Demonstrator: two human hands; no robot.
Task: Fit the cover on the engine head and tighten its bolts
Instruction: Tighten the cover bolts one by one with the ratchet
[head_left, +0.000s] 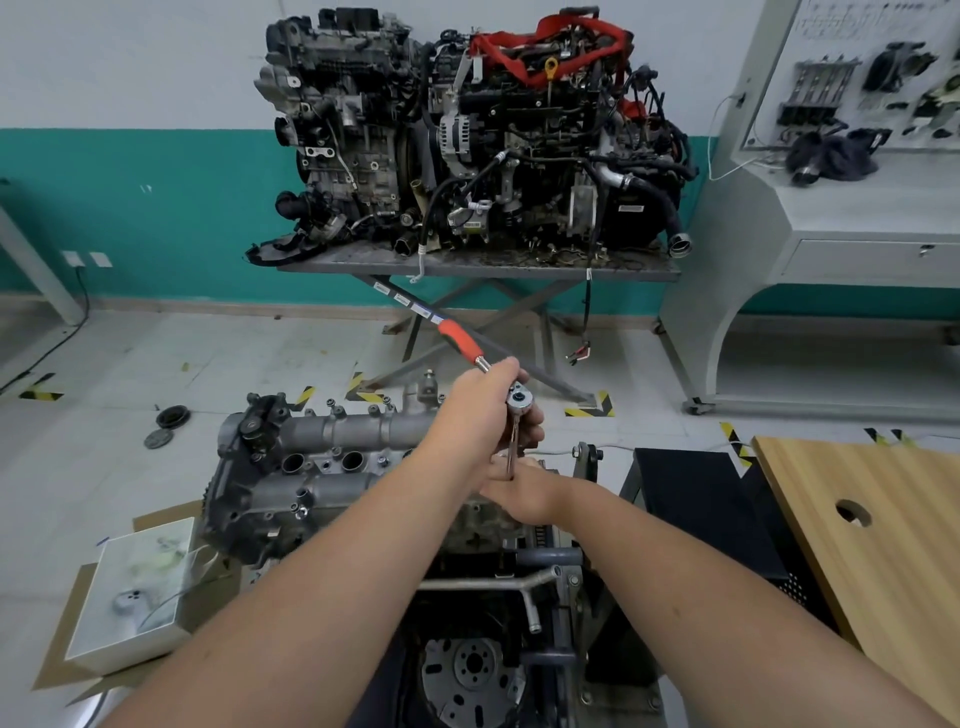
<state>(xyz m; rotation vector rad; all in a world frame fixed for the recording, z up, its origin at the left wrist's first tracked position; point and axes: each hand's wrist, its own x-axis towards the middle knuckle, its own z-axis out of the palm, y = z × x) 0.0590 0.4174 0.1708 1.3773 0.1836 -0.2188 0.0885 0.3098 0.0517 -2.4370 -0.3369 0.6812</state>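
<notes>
Workshop floor of pale tiles w/ yellow-black hazard tape, teal-and-white wall behind. Both bare forearms reach fwd from the bottom edge, converging over the engine. Left hand (480, 410) is raised, fingers curled round the ratchet wrench (496, 379) just below its head, so that grip is closed on the tool; the red-orange handle slants up and away to the left of the hand. A thin steel extension drops straight down from the ratchet head into the right hand (522, 493), which sits directly below the left one, knuckles up, fingers curled round the extension's lower end. Whatever the extension meets is hidden under that hand.

Cover (332, 457) lies on the engine head, stretching left of both hands: cast aluminium, dull grey, two long rounded ridges w/ round plug holes in a row between them, small bolts (298, 510) dotted along its edges. Dark pulley end at its far left. Below the hands: greasy black block, bent metal pipe, toothed flywheel (472, 675).

Left of the arms, a white box (135, 592) on flattened cardboard. Right of the arms, a wood-grain table (883, 519) w/ a round hole. Beyond the hands, two grimy engines (467, 130) on a steel scissor-leg table, red strap draped over one. Far right, grey cabinet (831, 208) w/ parts on a display board.
</notes>
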